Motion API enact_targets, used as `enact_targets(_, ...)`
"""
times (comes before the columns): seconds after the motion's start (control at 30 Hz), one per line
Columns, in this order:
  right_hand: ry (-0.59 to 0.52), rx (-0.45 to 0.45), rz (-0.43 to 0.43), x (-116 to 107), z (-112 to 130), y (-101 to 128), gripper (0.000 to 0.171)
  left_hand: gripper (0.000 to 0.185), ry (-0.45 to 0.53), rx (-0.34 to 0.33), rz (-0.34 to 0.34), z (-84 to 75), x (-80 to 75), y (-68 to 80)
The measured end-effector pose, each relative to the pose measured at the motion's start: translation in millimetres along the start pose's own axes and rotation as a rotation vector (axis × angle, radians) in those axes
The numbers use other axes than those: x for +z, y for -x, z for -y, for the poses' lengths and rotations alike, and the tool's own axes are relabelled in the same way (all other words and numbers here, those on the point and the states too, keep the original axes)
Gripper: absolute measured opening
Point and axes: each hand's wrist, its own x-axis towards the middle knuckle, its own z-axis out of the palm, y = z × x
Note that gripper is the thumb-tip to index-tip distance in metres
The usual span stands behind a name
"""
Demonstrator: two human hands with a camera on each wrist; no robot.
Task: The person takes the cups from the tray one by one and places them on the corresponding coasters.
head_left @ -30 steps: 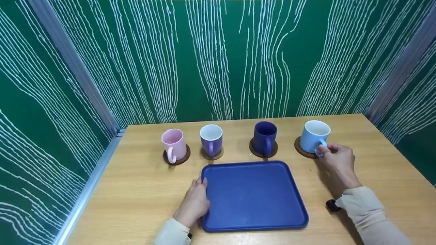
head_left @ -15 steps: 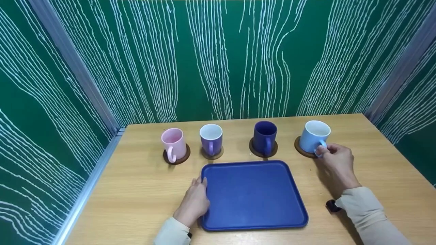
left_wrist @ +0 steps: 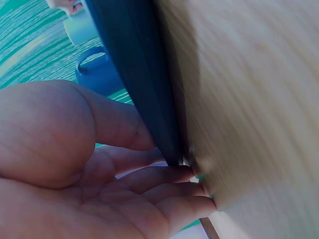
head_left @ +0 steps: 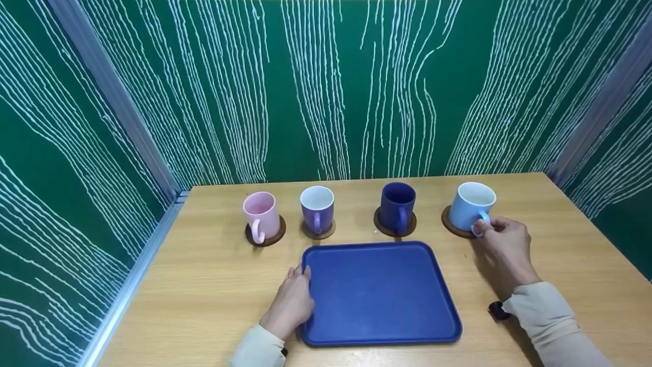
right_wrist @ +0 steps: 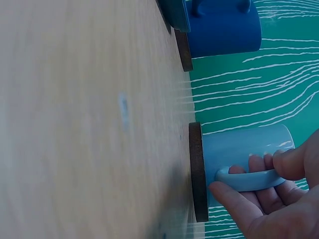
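Observation:
My right hand [head_left: 507, 244] holds the handle of a light blue mug [head_left: 466, 209], which stands upright on a round brown coaster [head_left: 451, 227]. In the right wrist view, the thumb lies at the handle's top and fingers reach behind the light blue handle [right_wrist: 251, 180]. My left hand [head_left: 290, 303] rests at the left edge of a blue rectangular tray [head_left: 382, 293] lying flat on the table. The left wrist view has the thumb against the tray's rim [left_wrist: 137, 64], its tip hidden, and the other fingers [left_wrist: 172, 204] extended by the tabletop.
Along the back stand a pink mug [head_left: 260, 216], a purple mug with white inside [head_left: 317, 206] and a dark blue mug [head_left: 395, 209], each on a coaster. The wooden table [head_left: 214, 285] meets green walls [head_left: 356, 102] with white wavy lines. A small black object [head_left: 498, 310] sits by the right sleeve.

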Motion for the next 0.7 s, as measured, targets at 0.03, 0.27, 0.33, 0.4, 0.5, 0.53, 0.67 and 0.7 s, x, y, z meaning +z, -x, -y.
enact_targets(0.03, 0.008, -0.011, -0.012, 0, 0, 1, 0.041, 0.061, -0.004, 0.004, 0.0, -0.1, 0.2, -0.3)
enact_targets(0.27, 0.017, 0.012, 0.031, -7, 3, 3, 0.052, 0.062, 0.0, -0.001, 0.01, -1.0, 0.9, -1.1)
enact_targets(0.33, 0.005, 0.044, 0.062, -9, 5, 4, 0.058, 0.062, 0.005, -0.011, 0.018, -1.0, 1.0, -0.6)
enact_targets(0.4, -0.001, 0.074, 0.08, -12, 7, 5, 0.062, 0.062, 0.01, -0.016, 0.022, -1.0, 0.8, -0.1)
enact_targets(0.5, 0.007, 0.087, 0.063, -16, 9, 6, 0.067, 0.061, 0.017, -0.019, 0.019, -0.8, 0.9, 0.2)
enact_targets(0.53, 0.018, 0.083, 0.05, -18, 9, 6, 0.068, 0.061, 0.018, -0.019, 0.017, -1.0, 0.9, 0.2)
enact_targets(0.67, 0.046, 0.057, -0.008, -28, 13, 9, 0.067, 0.06, 0.017, -0.01, 0.009, -1.4, 1.4, -0.2)
enact_targets(0.7, 0.063, 0.043, -0.023, -31, 15, 10, 0.066, 0.059, 0.017, -0.009, 0.009, -1.4, 1.5, -0.3)
